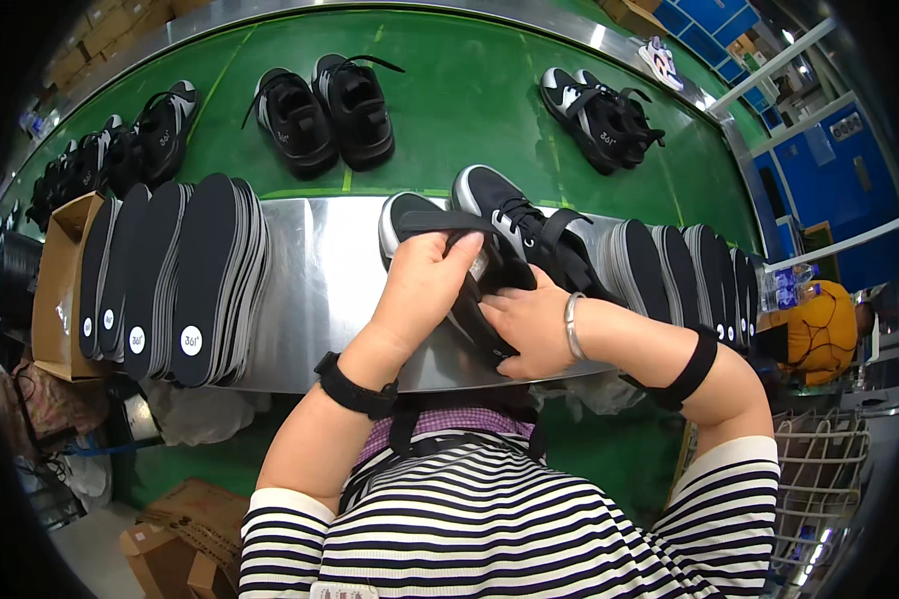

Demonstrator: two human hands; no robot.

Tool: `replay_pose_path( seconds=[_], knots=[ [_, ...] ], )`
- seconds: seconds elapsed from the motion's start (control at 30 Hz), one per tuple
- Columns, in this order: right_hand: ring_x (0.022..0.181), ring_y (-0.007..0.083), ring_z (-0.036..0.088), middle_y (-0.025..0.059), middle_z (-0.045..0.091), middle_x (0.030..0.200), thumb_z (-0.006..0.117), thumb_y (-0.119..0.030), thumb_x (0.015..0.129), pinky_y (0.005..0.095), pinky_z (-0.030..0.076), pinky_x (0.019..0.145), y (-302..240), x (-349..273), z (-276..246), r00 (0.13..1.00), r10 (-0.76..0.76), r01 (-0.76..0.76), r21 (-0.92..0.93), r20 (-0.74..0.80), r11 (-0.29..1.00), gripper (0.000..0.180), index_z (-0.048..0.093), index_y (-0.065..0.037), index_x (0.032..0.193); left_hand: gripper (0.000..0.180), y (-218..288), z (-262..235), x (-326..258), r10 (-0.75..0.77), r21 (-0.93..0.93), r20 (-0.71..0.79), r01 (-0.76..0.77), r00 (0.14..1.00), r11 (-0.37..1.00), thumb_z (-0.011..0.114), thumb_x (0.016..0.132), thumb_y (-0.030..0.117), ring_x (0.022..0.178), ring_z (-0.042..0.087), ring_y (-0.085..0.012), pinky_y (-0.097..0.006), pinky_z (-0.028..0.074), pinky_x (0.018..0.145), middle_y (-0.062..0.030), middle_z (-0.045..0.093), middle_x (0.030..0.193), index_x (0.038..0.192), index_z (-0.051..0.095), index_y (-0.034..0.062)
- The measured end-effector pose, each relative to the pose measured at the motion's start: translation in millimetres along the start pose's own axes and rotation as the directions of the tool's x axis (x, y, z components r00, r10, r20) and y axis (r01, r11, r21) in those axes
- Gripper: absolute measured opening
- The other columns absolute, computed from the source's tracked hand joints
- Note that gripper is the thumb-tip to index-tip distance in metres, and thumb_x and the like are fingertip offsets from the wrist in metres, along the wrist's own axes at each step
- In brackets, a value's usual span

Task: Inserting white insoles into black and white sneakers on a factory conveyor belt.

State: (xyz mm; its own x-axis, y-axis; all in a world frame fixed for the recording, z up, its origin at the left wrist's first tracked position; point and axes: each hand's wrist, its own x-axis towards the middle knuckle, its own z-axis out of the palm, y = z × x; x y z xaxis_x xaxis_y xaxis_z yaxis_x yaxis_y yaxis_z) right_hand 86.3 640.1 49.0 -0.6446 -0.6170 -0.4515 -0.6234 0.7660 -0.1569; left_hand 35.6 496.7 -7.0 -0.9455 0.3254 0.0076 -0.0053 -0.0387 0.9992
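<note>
A black sneaker with a silver-grey toe (394, 222) lies on the metal ledge in front of me, its heel toward me. My left hand (418, 285) is closed on the black tongue (435, 221), pulling it up at the shoe's opening. On the same shoe, my right hand (534, 327) grips the collar near the heel; some of its fingertips are hidden at the opening. Just right of it stands the matching sneaker (489, 198), laced and touching nothing in my hands. Whether an insole sits inside the held shoe is hidden by my hands.
Stacks of black insoles stand left (208, 275) and right (641, 268) on the metal ledge (315, 290). A cardboard box (62, 299) holds the left end. Beyond runs a green belt (469, 100) carrying a middle pair (355, 110), a right pair (604, 120) and several shoes far left.
</note>
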Motion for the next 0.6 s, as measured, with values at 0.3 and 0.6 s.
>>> replay_pose_path(
  seconds=[0.3, 0.6],
  knots=[
    [0.064, 0.0098, 0.052, 0.0066, 0.058, 0.068, 0.049, -0.028, 0.086, 0.0228, 0.041, 0.060, 19.1, 13.9, 17.6, 0.886, 0.460, -0.123, 0.985, 0.054, 0.122, 0.031, 0.059, 0.001, 0.079, 0.017, 4.5, -1.6, -9.5, -0.005, -0.146, -0.019, 0.002, 1.000, 0.989, 0.051, 0.083, 0.014, 0.059, 0.047, -0.0078, -0.022, 0.039, 0.053, -0.0024, 0.055, 0.070, 0.089, 0.057, -0.0006],
    [0.059, 0.0125, 0.050, 0.0052, 0.053, 0.060, 0.053, -0.018, 0.082, 0.0228, 0.041, 0.062, 18.2, -8.4, 6.2, 0.887, 0.437, 0.281, 0.925, -0.148, -0.256, 0.021, 0.057, 0.001, 0.074, 0.015, 5.8, -3.0, -2.4, 0.049, -0.063, -0.044, -0.051, 0.998, 0.997, 0.051, 0.083, 0.012, 0.061, 0.049, -0.0105, -0.023, 0.041, 0.058, -0.0039, 0.055, 0.069, 0.090, 0.056, -0.0006]
  ],
)
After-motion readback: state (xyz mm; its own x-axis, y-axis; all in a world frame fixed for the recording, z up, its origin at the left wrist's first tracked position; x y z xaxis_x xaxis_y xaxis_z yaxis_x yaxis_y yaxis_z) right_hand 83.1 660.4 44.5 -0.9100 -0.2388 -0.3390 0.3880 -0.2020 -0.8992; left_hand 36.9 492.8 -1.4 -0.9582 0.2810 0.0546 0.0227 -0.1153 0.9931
